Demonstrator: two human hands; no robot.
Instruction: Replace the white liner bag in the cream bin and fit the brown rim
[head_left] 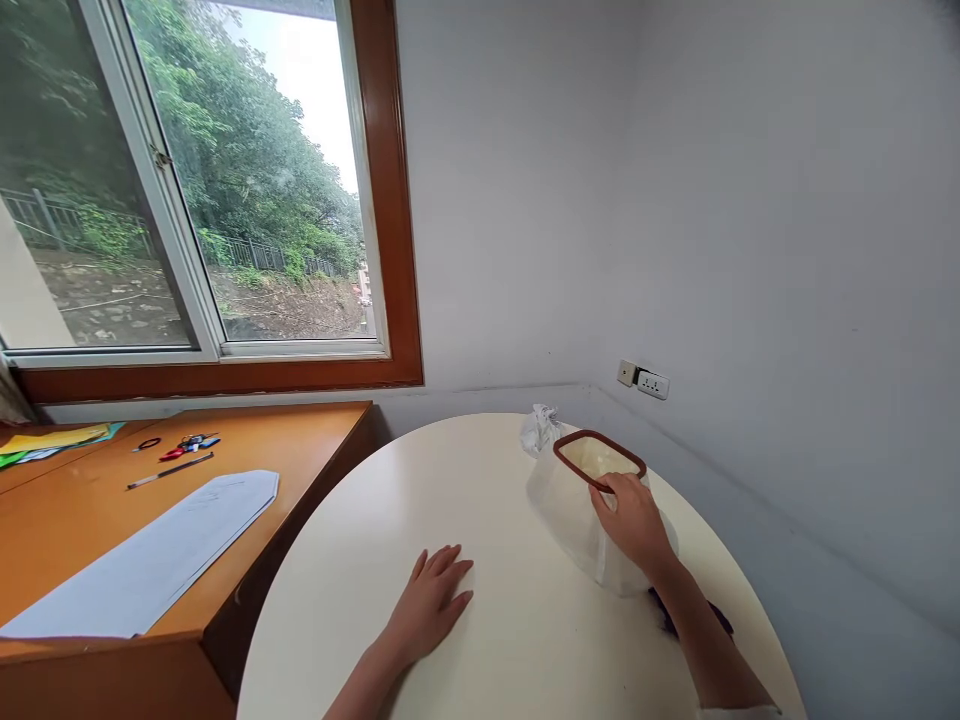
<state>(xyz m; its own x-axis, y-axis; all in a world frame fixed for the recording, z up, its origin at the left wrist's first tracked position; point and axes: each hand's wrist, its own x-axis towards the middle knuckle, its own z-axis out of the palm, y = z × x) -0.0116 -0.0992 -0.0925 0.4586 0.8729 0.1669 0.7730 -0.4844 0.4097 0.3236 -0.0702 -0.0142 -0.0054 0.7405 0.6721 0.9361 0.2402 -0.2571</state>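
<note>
On the right side of the round table [495, 440] stands a small cream-coloured waste bin [592, 458] with a brown rounded-rectangular rim. A whitish translucent plastic bag [577, 530] spreads around its outside, down to the tabletop. My right hand [630, 515] grips the near edge of the rim, thumb and fingers closed over it. Flat on the table, left of the bin, rests my left hand [435, 600], fingers spread and holding nothing. Partly hidden under my right forearm is a dark purple-black item [718, 620] whose kind I cannot make out.
A crumpled white plastic bag [540, 430] lies behind the bin. On the orange desk [300, 440] to the left are large white paper sheets [157, 550], a pen [171, 471], keys [196, 443] and coloured papers [56, 440]. A wall socket [652, 384] and window [262, 200] are beyond.
</note>
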